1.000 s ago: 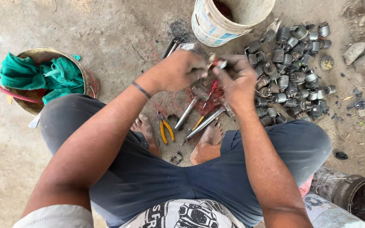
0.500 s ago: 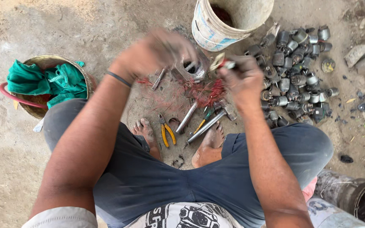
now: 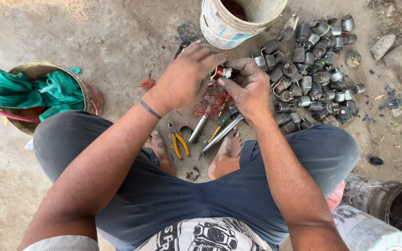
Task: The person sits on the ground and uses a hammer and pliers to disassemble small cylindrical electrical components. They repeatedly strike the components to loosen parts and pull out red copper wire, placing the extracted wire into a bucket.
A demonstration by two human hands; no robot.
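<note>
I sit on the ground with both hands raised over my bare feet. My left hand (image 3: 187, 76) and my right hand (image 3: 247, 86) meet around a small motor core (image 3: 220, 72) wound with red copper wire, fingers of both closed on it. Loose red wire (image 3: 212, 104) hangs and lies just under the hands. Below them on the dirt lie yellow-handled pliers (image 3: 177, 142), a metal rod (image 3: 197, 129), a second rod (image 3: 222, 134) and a screwdriver (image 3: 218, 130).
A heap of several small grey motors (image 3: 315, 69) lies right of my hands. A white bucket (image 3: 233, 21) stands at the top. A rusty tin with green cloth (image 3: 43, 93) is at left, a dark can (image 3: 396, 204) at lower right.
My left hand swung out to the left and came back; it now meets the right hand on the wire-wound core again.
</note>
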